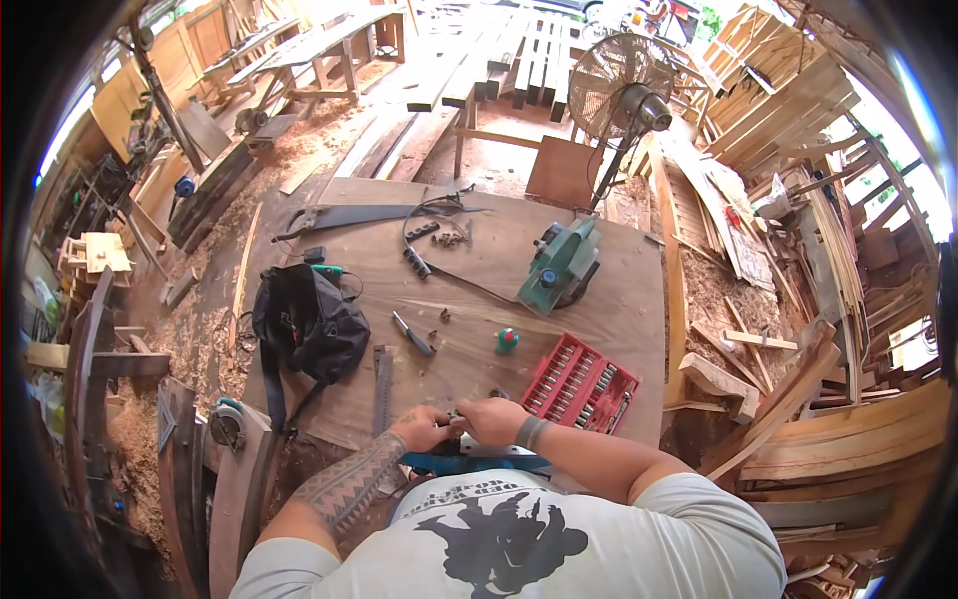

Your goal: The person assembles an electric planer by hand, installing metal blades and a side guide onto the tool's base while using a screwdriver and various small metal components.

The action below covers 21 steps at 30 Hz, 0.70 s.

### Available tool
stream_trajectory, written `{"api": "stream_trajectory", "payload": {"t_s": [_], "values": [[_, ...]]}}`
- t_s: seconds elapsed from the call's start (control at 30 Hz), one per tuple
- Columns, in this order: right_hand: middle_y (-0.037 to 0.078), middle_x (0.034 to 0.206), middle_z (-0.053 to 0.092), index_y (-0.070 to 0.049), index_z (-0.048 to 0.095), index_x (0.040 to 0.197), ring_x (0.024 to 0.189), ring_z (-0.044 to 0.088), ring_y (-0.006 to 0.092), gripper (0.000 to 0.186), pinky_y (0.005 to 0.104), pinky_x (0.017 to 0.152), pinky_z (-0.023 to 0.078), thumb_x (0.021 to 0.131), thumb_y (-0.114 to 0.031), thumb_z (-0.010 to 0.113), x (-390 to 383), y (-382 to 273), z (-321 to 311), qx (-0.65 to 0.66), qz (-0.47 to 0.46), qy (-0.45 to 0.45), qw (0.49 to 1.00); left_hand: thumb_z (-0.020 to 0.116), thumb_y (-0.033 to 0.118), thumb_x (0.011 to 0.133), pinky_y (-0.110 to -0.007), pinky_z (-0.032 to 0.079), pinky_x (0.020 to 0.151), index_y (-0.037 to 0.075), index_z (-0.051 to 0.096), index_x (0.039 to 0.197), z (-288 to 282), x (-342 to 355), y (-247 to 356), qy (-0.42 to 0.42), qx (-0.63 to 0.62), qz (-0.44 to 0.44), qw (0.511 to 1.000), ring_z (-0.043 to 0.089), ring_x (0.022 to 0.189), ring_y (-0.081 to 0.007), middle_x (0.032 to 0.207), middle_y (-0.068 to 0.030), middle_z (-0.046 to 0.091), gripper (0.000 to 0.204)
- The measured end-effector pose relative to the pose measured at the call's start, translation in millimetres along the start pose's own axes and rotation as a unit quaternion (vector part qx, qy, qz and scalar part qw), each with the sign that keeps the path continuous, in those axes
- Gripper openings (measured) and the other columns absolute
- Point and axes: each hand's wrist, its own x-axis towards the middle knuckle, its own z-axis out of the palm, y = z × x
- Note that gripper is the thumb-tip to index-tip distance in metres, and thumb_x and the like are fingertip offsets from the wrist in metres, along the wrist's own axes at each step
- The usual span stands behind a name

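Leftward first, noting a slumped black fabric bag (314,324) beyond and well left of the left hand (421,427); judging it soft and floppy, best taken by a strap. Just beside that hand, on its outer side, seeing a flat grey metal-looking strip (382,387), and farther ahead a slim silver-and-black hand tool (413,334), both lying on the brown wooden tabletop (459,369).

Next, holding the left hand and the right hand (491,421) close together, pinching between both sets of fingertips a small dark metal-looking piece (456,414); not managing to tell its exact shape behind the fingers. Judging it light, stiff and hardly fragile, though possibly slippery if oily; favouring a thumb-and-forefinger hold on its edges. Just below the hands, near the body, making out a blue-bodied object (479,463), perhaps a power tool, mostly hidden; guessing it heavier and rigid, better gripped around its body.

Ahead of the right hand, spotting a small green container with a red-and-white top (507,340), and well beyond, a boxy green power tool (561,268), probably heavy. Finishing rightward, just beside the right forearm, with an open red case of metal sockets (581,389), seemingly needing level handling by its rim.
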Motion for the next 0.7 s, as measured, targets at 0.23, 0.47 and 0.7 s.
{"api": "stream_trajectory", "payload": {"t_s": [0.23, 0.47, 0.7], "values": [[0.029, 0.09, 0.075, -0.004, 0.059, 0.115, 0.087, 0.072, 0.0531, 0.036, 0.063, 0.077, 0.054, 0.114, -0.04, 0.055, 5, -14, -5, 0.006, 0.06, -0.029, 0.998, 0.076, 0.062, 0.099, -0.045, 0.06, 0.088, 0.018, 0.087, 0.115, -1, 0, -7, 0.006, -0.006, 0.015, 1.0, 0.081, 0.099, -0.0333, 0.104, -0.0191, 0.082, 0.048], [0.021, 0.125, 0.074, -0.008, 0.071, 0.125, 0.123, 0.068, 0.0419, 0.041, 0.058, 0.103, 0.05, 0.114, -0.044, 0.056, 25, 15, -23, -0.01, -0.073, -0.093, 0.993, 0.079, 0.056, 0.098, -0.041, 0.06, 0.093, 0.023, 0.086, 0.122, -9, -3, -5, -0.016, -0.017, -0.004, 1.0, 0.08, 0.1, -0.0307, 0.109, -0.0163, 0.083, 0.042], [0.018, 0.133, 0.071, -0.008, 0.067, 0.145, 0.13, 0.063, 0.0423, 0.048, 0.0532, 0.112, 0.048, 0.112, -0.043, 0.061, 49, 36, -32, 0.016, -0.196, -0.149, 0.969, 0.079, 0.052, 0.098, -0.041, 0.06, 0.095, 0.023, 0.086, 0.124, -8, -3, -14, -0.029, -0.042, 0.019, 0.999, 0.08, 0.102, -0.0286, 0.112, -0.0146, 0.084, 0.039]]}}
